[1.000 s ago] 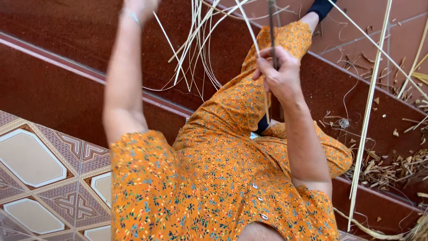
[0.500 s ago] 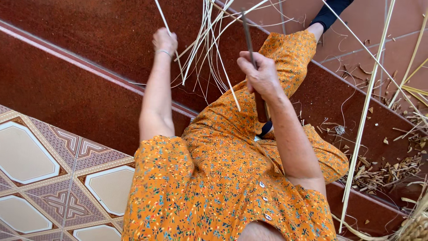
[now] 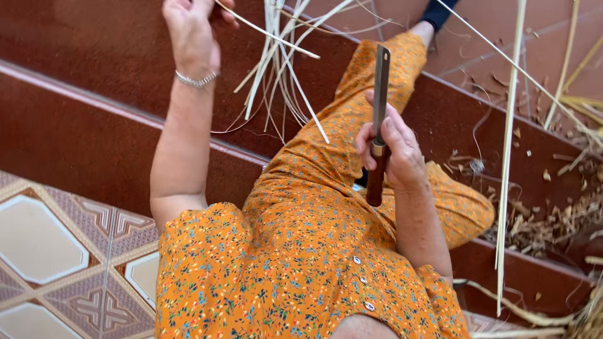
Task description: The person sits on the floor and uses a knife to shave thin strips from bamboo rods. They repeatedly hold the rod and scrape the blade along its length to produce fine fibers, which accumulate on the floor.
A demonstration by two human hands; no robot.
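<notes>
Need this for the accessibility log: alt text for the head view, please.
Looking down, the right hand holds a wooden-handled knife blade up, while the raised left hand grasps a bundle of thin pale cane strips. The person wears orange floral clothing and sits on dark red steps littered with shavings.

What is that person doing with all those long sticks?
A person in orange flowered clothes sits on dark red steps. Their left hand is raised and grips a bundle of thin pale strips that fan out downward. Their right hand holds a knife by its brown wooden handle, blade pointing up. A long pale cane stands to the right, and dry shavings litter the step there.
</notes>
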